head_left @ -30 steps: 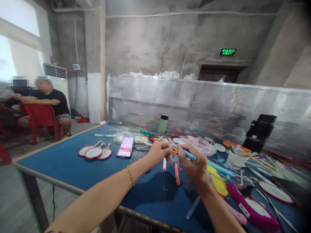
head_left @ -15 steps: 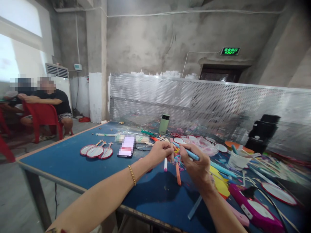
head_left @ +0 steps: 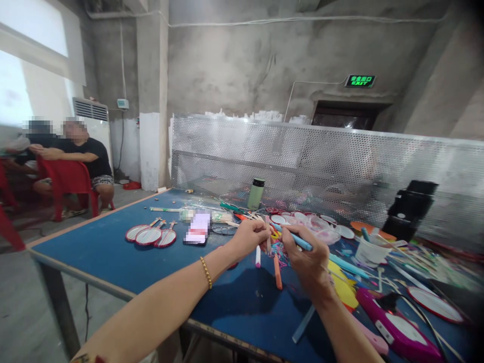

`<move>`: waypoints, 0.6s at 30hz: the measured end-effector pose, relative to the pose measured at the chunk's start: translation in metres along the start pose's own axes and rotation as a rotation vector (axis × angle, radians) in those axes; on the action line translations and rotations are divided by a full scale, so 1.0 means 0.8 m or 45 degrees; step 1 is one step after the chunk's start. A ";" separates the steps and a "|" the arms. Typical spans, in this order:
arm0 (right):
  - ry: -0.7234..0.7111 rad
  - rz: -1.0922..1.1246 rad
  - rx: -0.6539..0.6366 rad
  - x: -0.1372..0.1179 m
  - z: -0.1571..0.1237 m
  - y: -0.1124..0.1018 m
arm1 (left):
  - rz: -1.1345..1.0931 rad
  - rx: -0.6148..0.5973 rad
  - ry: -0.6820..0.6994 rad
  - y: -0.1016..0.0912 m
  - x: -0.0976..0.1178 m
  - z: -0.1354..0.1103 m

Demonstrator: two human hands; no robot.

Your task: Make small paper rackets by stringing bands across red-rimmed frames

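Note:
Pinched in the fingers of my left hand point(head_left: 250, 239) is a slim, flat, pinkish-wood stick point(head_left: 268, 233), held upright. My right hand point(head_left: 309, 259) grips a light blue marker point(head_left: 300, 241) like a pen, its tip end pointing at the stick. Whether the tip touches the stick I cannot tell. Below the hands, an orange marker point(head_left: 278, 275) and a white pen with a pink end point(head_left: 258, 258) lie on the blue table point(head_left: 109, 257). Pink and blue strings point(head_left: 280, 252) are bunched between the hands, partly hidden.
Several round white fans with red rims point(head_left: 148, 236) lie at left beside a phone point(head_left: 196, 228). A green bottle point(head_left: 256, 194) stands at the back. To the right are a white cup point(head_left: 371, 251), a magenta device point(head_left: 395, 327) and loose sticks. Metal mesh point(head_left: 321, 156) borders the table.
The marker's tip end has shifted slightly right and down against the stick. My left hand keeps its hold and place; the view has moved very slightly.

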State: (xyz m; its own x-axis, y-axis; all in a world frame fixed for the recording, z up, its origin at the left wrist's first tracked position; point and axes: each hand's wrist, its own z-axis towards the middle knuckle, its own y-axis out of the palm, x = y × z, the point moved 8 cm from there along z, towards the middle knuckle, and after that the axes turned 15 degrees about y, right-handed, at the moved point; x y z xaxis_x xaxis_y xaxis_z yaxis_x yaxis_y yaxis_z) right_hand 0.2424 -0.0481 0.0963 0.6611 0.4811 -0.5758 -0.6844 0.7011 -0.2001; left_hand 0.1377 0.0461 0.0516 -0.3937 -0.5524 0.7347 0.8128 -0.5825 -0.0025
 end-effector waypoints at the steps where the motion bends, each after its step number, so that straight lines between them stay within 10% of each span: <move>1: 0.008 0.008 0.009 0.000 0.000 -0.001 | 0.004 -0.001 -0.001 0.000 0.000 0.000; 18: 0.009 -0.006 -0.009 -0.002 0.000 0.000 | 0.033 -0.004 0.001 0.000 0.005 -0.001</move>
State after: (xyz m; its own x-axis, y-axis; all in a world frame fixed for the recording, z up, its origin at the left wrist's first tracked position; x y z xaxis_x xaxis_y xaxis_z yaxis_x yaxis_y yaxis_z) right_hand 0.2411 -0.0489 0.0975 0.6622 0.4742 -0.5802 -0.6836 0.6995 -0.2085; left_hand 0.1362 0.0434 0.0540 -0.3730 -0.5678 0.7338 0.8212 -0.5701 -0.0237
